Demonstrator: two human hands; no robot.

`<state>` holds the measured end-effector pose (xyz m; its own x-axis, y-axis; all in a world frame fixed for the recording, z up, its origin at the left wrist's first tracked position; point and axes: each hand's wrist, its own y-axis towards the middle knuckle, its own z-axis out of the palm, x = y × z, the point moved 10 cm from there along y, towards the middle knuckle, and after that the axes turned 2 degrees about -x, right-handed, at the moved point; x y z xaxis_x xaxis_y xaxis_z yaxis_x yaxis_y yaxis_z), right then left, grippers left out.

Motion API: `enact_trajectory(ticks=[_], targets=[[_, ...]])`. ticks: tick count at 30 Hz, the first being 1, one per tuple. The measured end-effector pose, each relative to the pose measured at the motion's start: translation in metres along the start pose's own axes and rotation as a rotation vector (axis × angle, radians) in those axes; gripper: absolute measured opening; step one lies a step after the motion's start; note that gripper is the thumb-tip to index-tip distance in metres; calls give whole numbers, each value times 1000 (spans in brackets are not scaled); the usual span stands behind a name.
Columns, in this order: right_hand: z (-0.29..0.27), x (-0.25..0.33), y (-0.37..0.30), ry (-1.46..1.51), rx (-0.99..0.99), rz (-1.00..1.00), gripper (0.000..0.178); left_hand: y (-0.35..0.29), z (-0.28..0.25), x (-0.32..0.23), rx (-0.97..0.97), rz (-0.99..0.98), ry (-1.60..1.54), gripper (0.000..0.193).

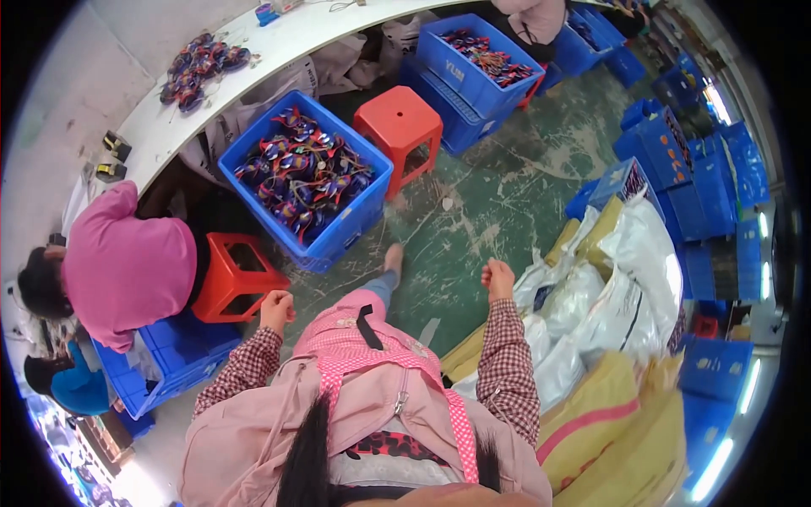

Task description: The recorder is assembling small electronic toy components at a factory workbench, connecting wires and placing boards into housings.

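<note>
Both hands are empty here. The left hand [276, 309], in the lower middle of the frame, is clenched into a loose fist and grasps nothing; it hangs just beside a red plastic stool [234, 275]. The right hand [498, 278], a little right of centre, is likewise curled shut on nothing, above the green floor [490, 194] and close to a heap of white sacks [625, 287] and yellow sacks [608, 439] at the lower right. One foot [392, 257] is stretched forward on the floor between the two hands.

The nearest work material is the blue crate [338, 232] in the upper middle of the frame, piled full of small dark blue and red parts with wires [300, 173]. It stands on the floor ahead of the foot, well apart from either hand. A second red stool [400, 127] stands just right of it, and another blue crate of similar parts [477, 59] lies further up. More such parts [201, 66] lie on the white worktop [279, 38] curving across the upper left.

Judging by this, no handling is under way: the crate looks full and untouched, nothing is carried, and the person seems to be walking toward it. A person in a pink top [127, 266] sits at the left, busy separately
</note>
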<state>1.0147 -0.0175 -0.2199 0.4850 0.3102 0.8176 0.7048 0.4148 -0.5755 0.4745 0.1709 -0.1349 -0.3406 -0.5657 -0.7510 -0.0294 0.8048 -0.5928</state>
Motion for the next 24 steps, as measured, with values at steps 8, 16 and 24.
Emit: enact_trajectory(ticks=[8, 16, 24], targets=[[6, -72, 67, -687, 389, -50, 30, 99, 162, -69, 29, -58, -184, 17], [-279, -196, 194, -1539, 461, 400, 37, 138, 231, -135, -17, -29, -164, 19], [-116, -47, 397, -1269, 455, -342, 32, 173, 277, -101, -299, -181, -359, 18]])
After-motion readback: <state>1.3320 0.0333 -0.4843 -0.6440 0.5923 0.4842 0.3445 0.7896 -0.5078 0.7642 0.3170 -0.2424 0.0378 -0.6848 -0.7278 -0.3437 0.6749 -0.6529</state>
